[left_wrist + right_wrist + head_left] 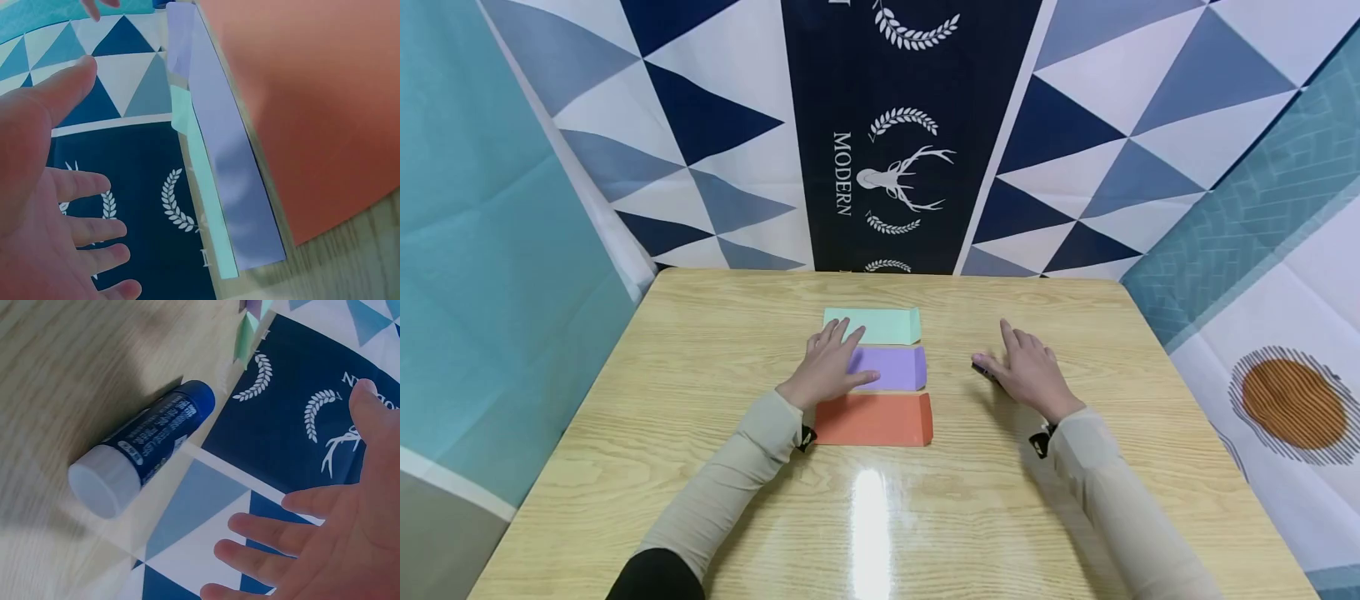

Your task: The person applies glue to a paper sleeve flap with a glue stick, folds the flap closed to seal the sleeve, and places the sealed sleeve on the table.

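Observation:
Three folded paper pieces lie in a column on the table: a mint green one (883, 326) at the back, a purple one (891, 369) in the middle and an orange one (874, 419) nearest me. My left hand (829, 368) hovers over their left ends with its fingers spread, overlapping the green and purple pieces in the head view. Each piece has a flap folded at its right end. A glue stick (140, 447), dark blue with a whitish end, lies on its side near my right hand (1030, 371). That hand's fingers are extended and hold nothing; its thumb partly hides the stick in the head view.
The wood-grain table (700, 500) ends at a patterned cloth backdrop (887, 133) with triangles and a deer print. A teal cloth (490, 250) hangs at the left, and another patterned cloth (1285, 400) at the right.

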`<state>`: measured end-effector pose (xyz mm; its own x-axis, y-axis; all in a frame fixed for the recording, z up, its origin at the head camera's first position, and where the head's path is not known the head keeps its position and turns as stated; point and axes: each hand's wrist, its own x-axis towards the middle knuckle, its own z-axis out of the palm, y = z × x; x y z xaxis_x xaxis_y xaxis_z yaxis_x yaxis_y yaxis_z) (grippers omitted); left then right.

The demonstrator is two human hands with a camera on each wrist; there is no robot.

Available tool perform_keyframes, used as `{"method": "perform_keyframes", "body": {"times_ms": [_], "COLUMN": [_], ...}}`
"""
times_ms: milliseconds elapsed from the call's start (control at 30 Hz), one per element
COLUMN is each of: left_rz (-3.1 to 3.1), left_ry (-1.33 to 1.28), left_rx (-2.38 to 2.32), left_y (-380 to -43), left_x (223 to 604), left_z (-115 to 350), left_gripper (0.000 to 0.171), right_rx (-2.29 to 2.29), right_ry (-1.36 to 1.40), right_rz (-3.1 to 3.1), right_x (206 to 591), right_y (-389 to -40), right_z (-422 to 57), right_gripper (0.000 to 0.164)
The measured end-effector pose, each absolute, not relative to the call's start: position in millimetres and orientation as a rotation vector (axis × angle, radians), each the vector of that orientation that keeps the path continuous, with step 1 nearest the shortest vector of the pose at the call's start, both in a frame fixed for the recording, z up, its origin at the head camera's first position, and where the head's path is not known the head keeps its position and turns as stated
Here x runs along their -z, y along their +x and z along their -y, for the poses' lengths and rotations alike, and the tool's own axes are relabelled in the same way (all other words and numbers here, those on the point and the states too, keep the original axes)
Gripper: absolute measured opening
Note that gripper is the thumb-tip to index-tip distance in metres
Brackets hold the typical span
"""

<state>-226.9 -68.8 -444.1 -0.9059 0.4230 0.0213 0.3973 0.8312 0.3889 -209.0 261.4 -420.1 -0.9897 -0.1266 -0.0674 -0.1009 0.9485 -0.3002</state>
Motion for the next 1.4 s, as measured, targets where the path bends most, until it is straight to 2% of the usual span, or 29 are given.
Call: {"method": "perform_keyframes", "body": {"times_ms": [733, 1400], "left_rz": [-2.884, -2.763], "left_ry": [0.793, 0.919], "left_rx": [-0.631, -0.624], "left_y": [-216.3, -203.0], "left_x": [453.8, 456.9], "left_z": [64.9, 64.4], "left_gripper": [0.081, 0.069], "right_rx": [0.35, 0.26], "right_ry": [-0.233, -0.221], "right_rz": [-3.008, -2.949], "right_x": [432.4, 442.3], "right_y": [-208.6, -210.7], "right_z": [-271.3, -277.4], "right_gripper": [0.074, 0.065]}}
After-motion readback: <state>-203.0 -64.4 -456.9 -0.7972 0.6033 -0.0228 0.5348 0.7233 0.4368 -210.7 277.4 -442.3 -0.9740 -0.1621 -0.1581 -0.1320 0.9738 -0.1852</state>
